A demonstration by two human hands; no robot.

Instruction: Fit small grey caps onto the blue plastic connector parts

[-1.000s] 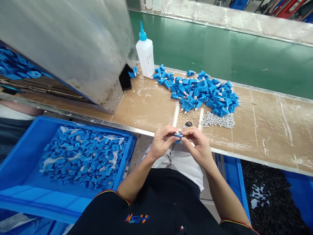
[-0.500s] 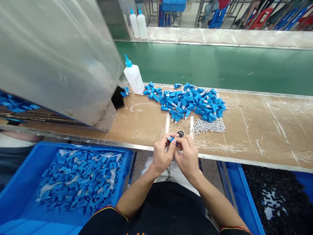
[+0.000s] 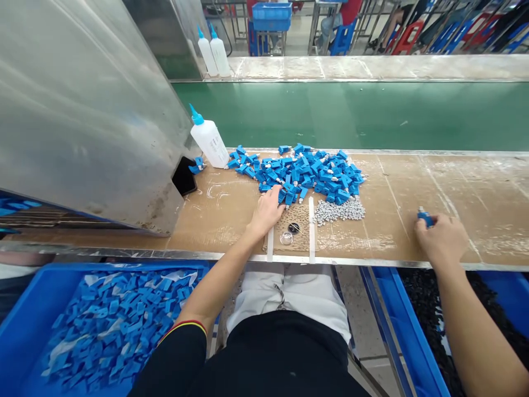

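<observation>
At the near left edge of a pile of small blue plastic parts (image 3: pixel 314 171), my left hand (image 3: pixel 268 210) has its thumb and fingers closed around one of the parts. Far to the right, my right hand (image 3: pixel 444 240) pinches another blue plastic part (image 3: pixel 425 217) with a pale tip, low over the brown work surface. Between two white strips lies a textured mat (image 3: pixel 295 212). On it are a small black round dish (image 3: pixel 293 228) and a clear round dish (image 3: pixel 286 238). Small grey pieces (image 3: pixel 341 210) are heaped just right of the mat.
A white bottle with a blue nozzle (image 3: pixel 210 142) leans beside a metal panel (image 3: pixel 82 110) at left. Behind the worktop runs a green belt (image 3: pixel 330 113). Below the edge are a blue bin of blue parts (image 3: pixel 25 314) and another holding black pieces (image 3: pixel 409 325).
My hands were together over the mat with a blue part. They have parted: the left went to the pile, the right carried a blue part far right. The round dishes are now uncovered.
</observation>
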